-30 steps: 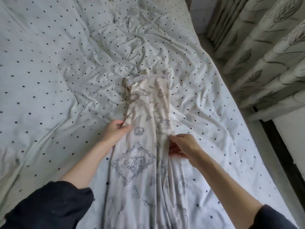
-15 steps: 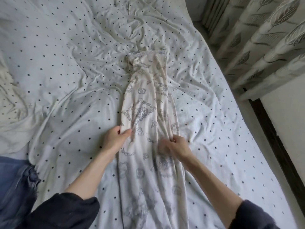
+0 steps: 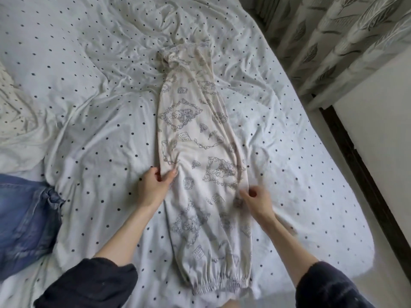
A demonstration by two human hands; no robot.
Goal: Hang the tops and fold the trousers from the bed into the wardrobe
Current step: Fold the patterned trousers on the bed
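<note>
Printed trousers lie lengthwise down the middle of the polka-dot bed, legs stacked one on the other, elastic cuffs at the near edge, waistband end bunched at the far end.

Left hand: thumb and fingers pinching the left edge of the fabric about mid-length. Right hand: at the right edge, fingers bent toward the cloth; motion blur there, so can't tell whether it actually has a grip or is just touching.

Read: smoothing/aligning before the fold.

Risks from here:
- Uneven grip. If only the left side is held, lifting to fold drags the stack askew, so the legs come apart and the fold goes crooked.
- Far end is already crumpled. Folding over it locks the wrinkles in and makes a lumpy bundle that won't stack flat in the wardrobe.
- Fabric looks thin and soft, bedsheet underneath is loose and creased. A pinch could pick up sheet with the trousers, or the sheet ridges shift the lower layer.
- Cuffs sit right at the mattress edge, so a tug toward the body could slide them off.

Blue denim garment lies at the left, well apart, no interference.
</note>
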